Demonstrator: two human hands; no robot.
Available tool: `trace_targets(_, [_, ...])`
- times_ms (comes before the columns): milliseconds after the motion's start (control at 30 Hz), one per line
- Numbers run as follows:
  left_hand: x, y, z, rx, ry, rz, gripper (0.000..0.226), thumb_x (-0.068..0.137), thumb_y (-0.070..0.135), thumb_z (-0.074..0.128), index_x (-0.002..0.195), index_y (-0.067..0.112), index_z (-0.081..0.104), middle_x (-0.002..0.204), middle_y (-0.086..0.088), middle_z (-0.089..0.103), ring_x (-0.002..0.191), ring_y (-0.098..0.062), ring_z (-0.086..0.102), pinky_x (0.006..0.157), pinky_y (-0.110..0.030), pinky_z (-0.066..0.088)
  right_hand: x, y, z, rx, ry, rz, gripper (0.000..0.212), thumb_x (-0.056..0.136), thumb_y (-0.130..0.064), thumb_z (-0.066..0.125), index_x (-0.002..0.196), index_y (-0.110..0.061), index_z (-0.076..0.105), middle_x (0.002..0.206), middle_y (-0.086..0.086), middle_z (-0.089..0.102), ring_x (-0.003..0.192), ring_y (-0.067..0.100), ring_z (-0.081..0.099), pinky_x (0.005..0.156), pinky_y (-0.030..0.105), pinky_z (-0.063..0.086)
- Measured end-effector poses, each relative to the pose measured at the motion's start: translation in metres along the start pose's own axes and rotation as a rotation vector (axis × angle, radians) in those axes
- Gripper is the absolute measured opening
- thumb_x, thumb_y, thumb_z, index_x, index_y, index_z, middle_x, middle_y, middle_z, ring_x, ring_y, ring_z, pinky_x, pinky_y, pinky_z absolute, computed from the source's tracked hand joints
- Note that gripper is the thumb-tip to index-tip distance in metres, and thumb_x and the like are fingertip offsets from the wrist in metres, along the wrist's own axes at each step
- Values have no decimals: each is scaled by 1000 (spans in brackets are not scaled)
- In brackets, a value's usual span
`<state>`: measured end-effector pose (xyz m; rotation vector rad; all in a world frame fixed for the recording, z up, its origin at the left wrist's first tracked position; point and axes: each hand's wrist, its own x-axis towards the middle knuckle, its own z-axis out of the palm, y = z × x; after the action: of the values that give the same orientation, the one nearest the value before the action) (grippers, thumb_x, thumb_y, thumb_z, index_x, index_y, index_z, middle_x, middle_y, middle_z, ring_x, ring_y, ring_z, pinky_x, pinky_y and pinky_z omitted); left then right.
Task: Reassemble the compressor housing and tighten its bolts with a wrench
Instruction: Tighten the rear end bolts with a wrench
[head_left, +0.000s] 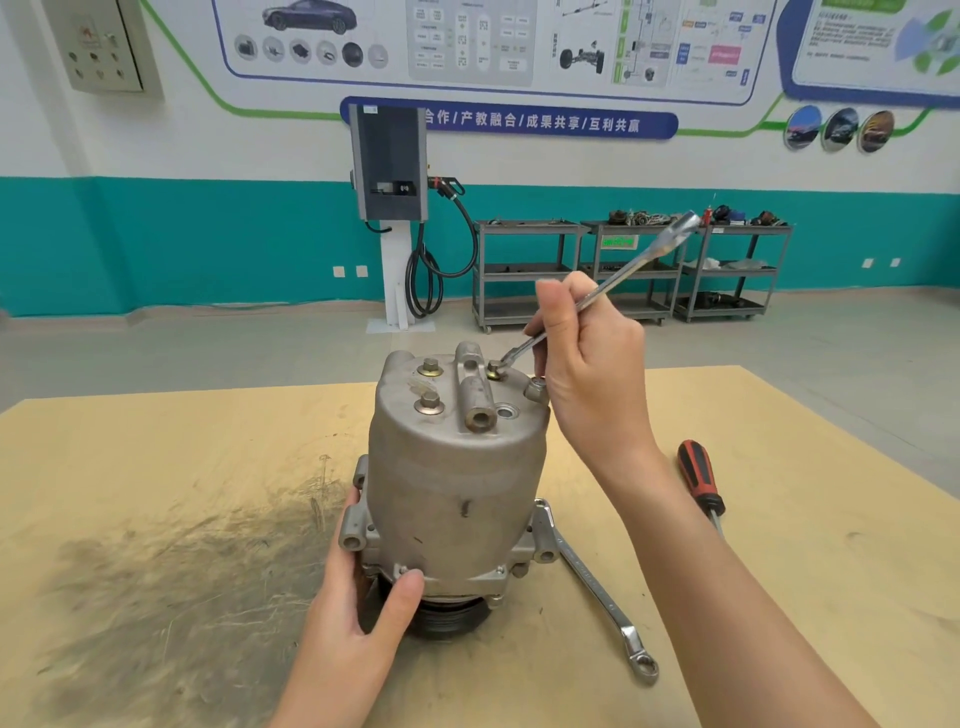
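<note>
A grey metal compressor (452, 488) stands upright on its pulley in the middle of the table. Its domed housing top carries several bolts: two at the left (430, 367) (430, 401), one at the back (494, 370) and one at the right rim (536, 387). My right hand (587, 358) grips a slim silver wrench (613, 283), whose lower end sits on the back bolt while the handle slants up to the right. My left hand (363, 587) holds the compressor's lower flange, thumb on the front.
A second ring wrench (597, 587) lies on the wooden table (156, 467) right of the compressor. A red-and-black screwdriver (701, 480) lies further right. Dark smudges mark the table's left. Beyond the table stand a charging post (389, 171) and metal carts (634, 270).
</note>
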<state>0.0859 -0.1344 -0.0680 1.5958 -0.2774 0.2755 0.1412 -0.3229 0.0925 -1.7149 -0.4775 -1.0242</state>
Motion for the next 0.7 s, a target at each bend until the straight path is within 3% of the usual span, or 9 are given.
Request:
trace_targets(133, [1,-4,-1,-3,4,-3,93,63,65,65,143,54,19,132,43,48,129,11,45,109,-25,32,3,5,-3,119,1,109,45,100,-42,36,71,-15,56,51,-3,50,48,11,49,49,25,39])
trace_targets(333, [1,-2,0,-26,0,-20,93,61,63,66,141,56,20,141,31,46,130,6,47,110,-27,33,7,18,-6,446,-39,522,51,102,-47,31,74,-13,57,49,-4,51,44,7,45,40,16,34])
trace_targets(467, [0,-2,0,-23,0,-21,91,61,64,65,139,59,19,144,30,43,130,8,46,109,-24,33,7,23,-5,551,-101,667,48,101,-48,34,77,-12,56,49,-2,50,44,7,43,37,16,33])
trace_targets(567, [0,-2,0,-14,2,-19,90,62,64,64,139,61,19,140,35,45,130,9,45,105,-19,33,5,22,-4,488,-79,578,48,101,-45,34,75,-12,57,49,-4,50,44,7,44,39,17,34])
trace_targets(700, [0,-2,0,-7,1,-19,90,63,63,65,140,59,20,138,37,47,131,8,45,108,-23,33,2,11,-3,242,-30,232,49,99,-45,39,71,-10,58,51,-3,52,48,10,48,47,22,38])
